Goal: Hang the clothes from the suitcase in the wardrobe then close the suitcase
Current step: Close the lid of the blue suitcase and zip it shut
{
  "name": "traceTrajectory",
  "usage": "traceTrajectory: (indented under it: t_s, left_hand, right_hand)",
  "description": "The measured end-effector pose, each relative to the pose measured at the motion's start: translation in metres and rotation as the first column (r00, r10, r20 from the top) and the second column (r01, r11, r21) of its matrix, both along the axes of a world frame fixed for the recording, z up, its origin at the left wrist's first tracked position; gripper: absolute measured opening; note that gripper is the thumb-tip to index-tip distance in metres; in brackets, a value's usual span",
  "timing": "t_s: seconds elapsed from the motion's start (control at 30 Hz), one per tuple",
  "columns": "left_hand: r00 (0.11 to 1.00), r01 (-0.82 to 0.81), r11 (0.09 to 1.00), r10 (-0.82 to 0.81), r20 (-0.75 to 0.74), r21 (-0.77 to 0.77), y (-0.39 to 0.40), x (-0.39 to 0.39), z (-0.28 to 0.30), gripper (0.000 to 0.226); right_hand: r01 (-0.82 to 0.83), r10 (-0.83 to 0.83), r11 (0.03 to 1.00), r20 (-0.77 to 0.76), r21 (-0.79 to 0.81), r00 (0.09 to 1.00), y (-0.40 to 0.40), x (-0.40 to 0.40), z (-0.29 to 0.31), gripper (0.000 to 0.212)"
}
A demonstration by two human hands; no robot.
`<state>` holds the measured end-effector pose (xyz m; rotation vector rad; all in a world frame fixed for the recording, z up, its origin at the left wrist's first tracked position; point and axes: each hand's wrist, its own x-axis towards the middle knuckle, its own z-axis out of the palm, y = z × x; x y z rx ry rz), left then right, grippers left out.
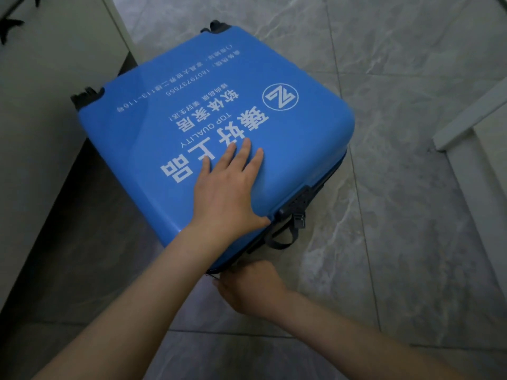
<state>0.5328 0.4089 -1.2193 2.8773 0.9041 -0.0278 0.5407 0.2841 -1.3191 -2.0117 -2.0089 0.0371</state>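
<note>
The suitcase [214, 119] is a blue hard shell with rounded corners, and white print covers its top: a round logo with a letter Z, large Chinese characters, the words TOP QUALITY and a row of digits, all upside down from the camera. Its lid is down on the lower half, and a dark zip seam runs along the side at 4 o'clock. On this side there are a black lock block [297, 200] and a dark strap handle [282, 237]. Two black wheels show, one [216, 25] at 12 o'clock and one [86, 95] at 9 o'clock of the shell. The suitcase lies flat on the grey marbled floor [411, 78], in the upper middle of the view, just beside a white cabinet [55, 78] at 10 o'clock. The left hand [227, 187] lies flat on the lid near its 6 o'clock edge, fingers straight and spread, pressing down. The right hand [249, 289] is at the corner of the case at 6 o'clock, below the left hand, fingers curled at the seam; what it pinches I cannot tell. Count: one suitcase, two hands, two visible wheels, one handle.
</note>
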Motion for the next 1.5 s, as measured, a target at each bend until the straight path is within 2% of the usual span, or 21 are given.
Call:
traceTrajectory:
  t_s: [0.07,0.1,0.2,0.27,0.37,0.43,0.47,0.5,0.53,0.57,0.6,0.63,0.7,0.77,0.9,1.0,1.07,1.17,1.23,1.3,1.5]
  left_hand:
    - [1.0,-0.006,1.0,0.006,-0.011,0.004,0.002,-0.003,0.002,0.118]
    - [1.0,-0.01,1.0,0.01,-0.014,0.013,0.002,-0.005,0.002,0.118]
    - [0.998,-0.046,0.996,0.048,-0.029,0.072,-0.008,-0.005,-0.004,0.116]
    - [0.992,-0.107,0.989,0.113,-0.053,0.105,-0.018,0.004,-0.008,0.122]
    - [0.981,-0.159,0.981,0.17,-0.092,0.112,-0.021,0.015,-0.012,0.132]
    - [0.982,-0.155,0.983,0.164,-0.092,0.103,-0.016,0.017,-0.013,0.131]
    - [0.983,-0.153,0.984,0.161,-0.091,0.093,-0.014,0.017,-0.013,0.131]
    - [0.983,-0.155,0.984,0.162,-0.089,0.084,-0.012,0.015,-0.012,0.13]
    - [0.983,-0.154,0.985,0.16,-0.088,0.077,-0.01,0.014,-0.009,0.13]
    - [0.984,-0.154,0.986,0.16,-0.083,0.07,-0.009,0.012,-0.006,0.13]
    - [0.985,-0.152,0.986,0.157,-0.078,0.062,-0.007,0.01,-0.002,0.13]
    - [0.986,-0.149,0.987,0.152,-0.069,0.052,-0.005,0.007,0.003,0.13]
    - [0.988,-0.15,0.988,0.151,-0.036,0.029,0.0,0.003,0.017,0.131]
    - [0.989,-0.15,0.989,0.15,0.007,0.005,0.005,0.0,0.033,0.134]
    - [0.989,-0.142,0.989,0.143,0.044,-0.031,0.01,-0.001,0.061,0.136]
    - [0.989,-0.139,0.989,0.141,0.052,-0.04,0.009,-0.001,0.071,0.135]
    - [0.988,-0.139,0.989,0.141,0.055,-0.045,0.008,-0.001,0.074,0.135]
    - [0.989,-0.138,0.989,0.141,0.047,-0.05,0.008,0.0,0.074,0.134]
    - [0.989,-0.139,0.989,0.142,0.041,-0.057,0.008,0.0,0.072,0.134]
    - [0.989,-0.141,0.989,0.143,0.039,-0.054,0.008,0.001,0.07,0.134]
    - [0.987,-0.156,0.987,0.157,0.039,-0.032,0.008,0.003,0.058,0.132]
  right_hand:
    - [0.005,-0.011,0.999,-0.139,-0.045,0.99,-0.01,0.011,-0.006,0.031]
    - [0.05,-0.072,0.994,-0.232,-0.102,0.97,-0.016,0.017,-0.009,0.03]
    - [0.287,-0.395,0.914,-0.469,-0.286,0.79,-0.031,0.036,-0.021,0.036]
    - [0.456,-0.584,0.811,-0.55,-0.366,0.597,-0.038,0.051,-0.033,0.029]
    - [0.572,-0.691,0.653,-0.699,-0.496,0.182,-0.041,0.066,-0.042,0.021]
    - [0.561,-0.619,0.612,-0.779,-0.557,-0.098,-0.04,0.07,-0.04,0.015]
    - [0.524,-0.545,0.632,-0.808,-0.572,-0.225,-0.038,0.069,-0.036,0.009]
    - [0.492,-0.472,0.657,-0.82,-0.571,-0.323,-0.034,0.069,-0.032,0.015]
    - [0.482,-0.409,0.677,-0.828,-0.557,-0.383,-0.031,0.069,-0.028,0.027]
    - [0.5,-0.363,0.689,-0.846,-0.525,-0.39,-0.027,0.069,-0.024,0.037]
    - [0.547,-0.326,0.693,-0.88,-0.471,-0.345,-0.022,0.07,-0.018,0.043]
    - [0.607,-0.294,0.695,-0.922,-0.387,-0.251,-0.017,0.07,-0.013,0.044]
    - [0.695,-0.265,0.696,-0.964,-0.181,0.015,-0.008,0.071,-0.003,0.046]
    - [0.735,-0.249,0.678,-0.949,-0.029,0.192,-0.001,0.073,0.007,0.048]
    - [0.784,-0.181,0.606,-0.937,0.134,0.3,0.0,0.078,0.02,0.038]
    - [0.768,-0.201,0.615,-0.907,0.177,0.37,-0.001,0.082,0.029,0.032]
    - [0.704,-0.238,0.656,-0.811,0.272,0.534,-0.005,0.085,0.032,0.029]
    - [0.555,-0.38,0.726,-0.436,0.407,0.816,-0.013,0.097,0.032,0.027]
    - [0.475,-0.468,0.755,-0.135,0.452,0.873,-0.015,0.107,0.033,0.025]
    - [0.424,-0.492,0.776,0.029,0.467,0.87,-0.014,0.113,0.034,0.024]
    - [0.371,-0.405,0.879,0.058,0.299,0.913,-0.016,0.112,0.027,0.034]
